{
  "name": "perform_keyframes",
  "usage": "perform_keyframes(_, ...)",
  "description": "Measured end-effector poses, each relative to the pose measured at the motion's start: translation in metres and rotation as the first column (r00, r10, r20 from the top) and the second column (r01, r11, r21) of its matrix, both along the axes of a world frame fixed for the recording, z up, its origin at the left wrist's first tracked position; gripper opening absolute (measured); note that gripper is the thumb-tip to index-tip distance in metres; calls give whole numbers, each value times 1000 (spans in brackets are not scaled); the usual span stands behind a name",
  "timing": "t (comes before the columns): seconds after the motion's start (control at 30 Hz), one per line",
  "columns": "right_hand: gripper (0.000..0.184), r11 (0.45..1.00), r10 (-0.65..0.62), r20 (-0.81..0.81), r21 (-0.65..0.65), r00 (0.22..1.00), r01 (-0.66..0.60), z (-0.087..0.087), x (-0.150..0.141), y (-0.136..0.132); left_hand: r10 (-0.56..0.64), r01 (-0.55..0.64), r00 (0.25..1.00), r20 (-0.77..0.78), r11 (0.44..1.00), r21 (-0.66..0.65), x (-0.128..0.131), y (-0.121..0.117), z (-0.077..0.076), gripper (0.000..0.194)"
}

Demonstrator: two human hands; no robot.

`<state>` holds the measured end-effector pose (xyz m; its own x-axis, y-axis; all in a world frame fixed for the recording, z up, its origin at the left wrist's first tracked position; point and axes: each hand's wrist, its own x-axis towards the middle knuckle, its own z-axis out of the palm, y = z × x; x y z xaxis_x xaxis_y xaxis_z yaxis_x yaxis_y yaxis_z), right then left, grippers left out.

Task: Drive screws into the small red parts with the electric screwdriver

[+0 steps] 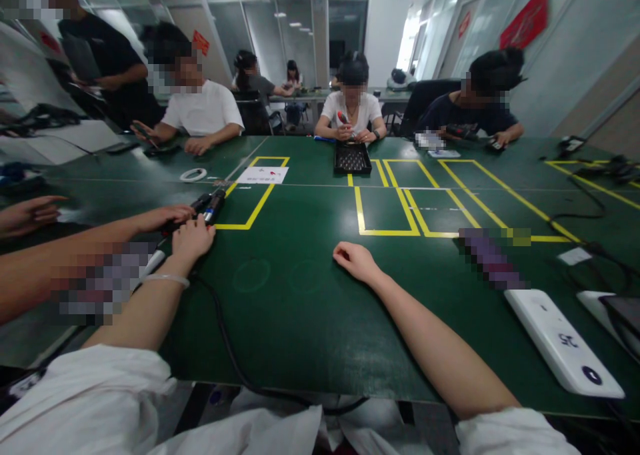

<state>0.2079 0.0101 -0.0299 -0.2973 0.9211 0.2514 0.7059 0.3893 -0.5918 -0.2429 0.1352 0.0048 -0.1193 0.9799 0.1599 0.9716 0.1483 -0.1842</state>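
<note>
My left hand (193,237) reaches forward at the left and its fingers curl round the near end of a black power screwdriver (212,205) lying on the green table (290,308). A co-worker's hand (163,217) from the left lies on the same tool beside mine. A black cable (227,348) runs from under my left wrist to the table's near edge. My right hand (356,260) rests palm down on the bare table in the middle, fingers loose, holding nothing.
Yellow tape rectangles (385,208) mark the table. A white power strip (563,341) lies at the near right, a black tray (353,158) at the far middle, a white tape ring (193,174) and a paper sheet (263,175) at the far left. Several people sit around.
</note>
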Motion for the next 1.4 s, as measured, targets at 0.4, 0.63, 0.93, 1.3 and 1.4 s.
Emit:
perform_keyframes(0.4,10,1000,5,10,7,1000,-5,1,0,0,-3,10,999,-33,977,212,19,-23,-3,50)
perform_keyframes(0.63,10,1000,3,2,-1,1000,-3,0,0,0,22,-16,999,-26,972,233,25,-28,1,42)
perform_keyframes(0.93,10,1000,-5,-7,-2,1000,5,3,-1,-1,51,-52,999,11,972,230,28,-31,5,42)
perform_keyframes(1.3,9,1000,-3,-7,9,1000,3,-1,0,1,-364,232,820,441,917,325,121,-49,38,38)
perform_keyframes(1.4,10,1000,-2,-40,-12,999,2,-1,1,1,-527,458,576,625,841,287,184,-69,45,35)
